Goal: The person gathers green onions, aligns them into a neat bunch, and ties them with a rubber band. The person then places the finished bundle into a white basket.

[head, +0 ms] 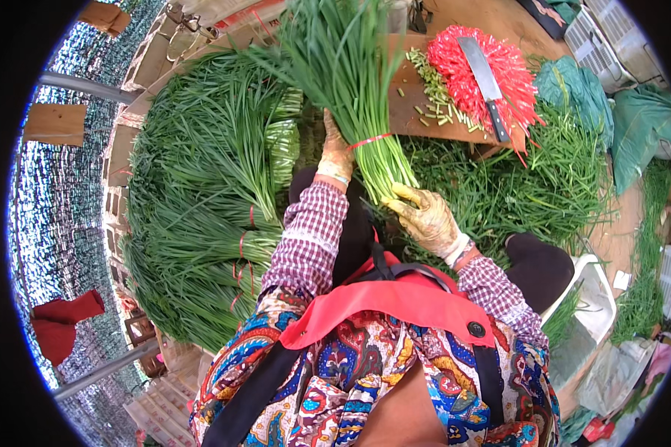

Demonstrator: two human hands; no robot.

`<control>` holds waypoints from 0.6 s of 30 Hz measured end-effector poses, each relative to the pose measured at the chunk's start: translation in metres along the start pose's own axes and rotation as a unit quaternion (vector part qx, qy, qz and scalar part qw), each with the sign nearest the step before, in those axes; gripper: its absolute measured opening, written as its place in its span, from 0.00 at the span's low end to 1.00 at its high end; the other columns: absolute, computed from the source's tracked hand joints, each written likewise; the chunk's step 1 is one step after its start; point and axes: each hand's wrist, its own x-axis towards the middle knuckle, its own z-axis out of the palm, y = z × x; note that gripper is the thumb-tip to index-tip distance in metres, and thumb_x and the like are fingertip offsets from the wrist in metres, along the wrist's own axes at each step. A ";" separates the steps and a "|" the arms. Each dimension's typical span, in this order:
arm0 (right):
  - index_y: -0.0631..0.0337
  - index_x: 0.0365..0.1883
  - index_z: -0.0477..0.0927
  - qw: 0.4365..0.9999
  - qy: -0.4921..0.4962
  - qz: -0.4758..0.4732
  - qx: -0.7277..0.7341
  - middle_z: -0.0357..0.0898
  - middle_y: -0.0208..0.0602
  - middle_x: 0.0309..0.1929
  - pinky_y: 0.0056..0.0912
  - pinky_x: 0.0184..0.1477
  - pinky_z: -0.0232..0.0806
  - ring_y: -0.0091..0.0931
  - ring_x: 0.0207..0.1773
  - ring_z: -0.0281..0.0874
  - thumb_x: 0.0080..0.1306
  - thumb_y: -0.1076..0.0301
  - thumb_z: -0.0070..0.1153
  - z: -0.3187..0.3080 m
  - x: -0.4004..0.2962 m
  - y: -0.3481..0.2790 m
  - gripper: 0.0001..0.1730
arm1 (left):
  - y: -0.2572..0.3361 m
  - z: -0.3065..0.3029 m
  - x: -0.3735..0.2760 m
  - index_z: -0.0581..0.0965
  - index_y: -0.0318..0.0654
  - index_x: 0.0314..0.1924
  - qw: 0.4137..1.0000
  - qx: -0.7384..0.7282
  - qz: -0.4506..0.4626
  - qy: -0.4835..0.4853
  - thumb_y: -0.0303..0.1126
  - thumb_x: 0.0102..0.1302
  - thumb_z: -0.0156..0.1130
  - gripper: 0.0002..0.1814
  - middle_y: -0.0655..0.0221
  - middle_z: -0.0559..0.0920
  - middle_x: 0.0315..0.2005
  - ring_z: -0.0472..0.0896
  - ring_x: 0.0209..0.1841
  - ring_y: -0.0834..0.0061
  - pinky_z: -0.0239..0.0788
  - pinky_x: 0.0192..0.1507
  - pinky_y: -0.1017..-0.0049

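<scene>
A large bundle of garlic chives (363,106) is held out before me, with its leaves pointing away and its pale stem ends towards me. A red tie (371,141) circles its stems. My left hand (336,153), in a stained glove, grips the bundle from the left near the tie; some of its fingers are hidden behind the stems. At the cut ends, the gloved fingers of my right hand (429,222) close on the lower stems. Beyond, a cleaver-like knife (481,70) with a black handle lies on a heap of red plastic ties (515,67).
Tied chive bundles (201,167) are piled at the left. Short stem cuttings (437,100) lie on a wooden board (403,120). Loose chives (565,162) cover the ground at right, near green plastic bags (643,131), a pale tub (606,296) and white crates (598,53).
</scene>
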 end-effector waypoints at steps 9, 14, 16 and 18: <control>0.59 0.42 0.75 0.838 0.243 0.294 0.390 0.77 0.31 0.38 0.20 0.34 0.66 0.17 0.28 0.70 0.69 0.60 0.55 -0.056 -0.031 -0.027 0.12 | -0.006 0.059 -0.039 0.69 0.38 0.63 0.971 -0.040 -0.152 -0.181 0.65 0.55 0.63 0.45 0.60 0.76 0.58 0.76 0.57 0.59 0.69 0.61 0.55; 0.58 0.52 0.76 0.895 0.218 0.234 0.312 0.74 0.32 0.41 0.21 0.41 0.66 0.20 0.35 0.70 0.71 0.60 0.52 -0.065 -0.022 -0.020 0.16 | -0.007 0.031 -0.045 0.68 0.38 0.64 0.969 -0.089 -0.141 -0.184 0.66 0.56 0.59 0.46 0.55 0.74 0.59 0.75 0.58 0.55 0.69 0.60 0.53; 0.52 0.58 0.77 0.949 0.142 0.204 0.196 0.72 0.35 0.42 0.32 0.51 0.66 0.30 0.45 0.71 0.68 0.61 0.54 -0.067 -0.014 -0.027 0.20 | -0.009 0.034 -0.055 0.69 0.38 0.63 0.979 -0.095 -0.141 -0.116 0.66 0.59 0.57 0.43 0.55 0.77 0.56 0.78 0.55 0.54 0.71 0.57 0.52; 0.50 0.59 0.76 0.971 0.120 0.144 0.151 0.71 0.37 0.38 0.34 0.51 0.66 0.33 0.44 0.71 0.65 0.65 0.54 -0.060 -0.003 -0.035 0.22 | -0.008 0.033 -0.068 0.70 0.38 0.63 0.966 -0.119 -0.153 -0.169 0.64 0.61 0.55 0.41 0.55 0.77 0.56 0.77 0.55 0.55 0.71 0.57 0.52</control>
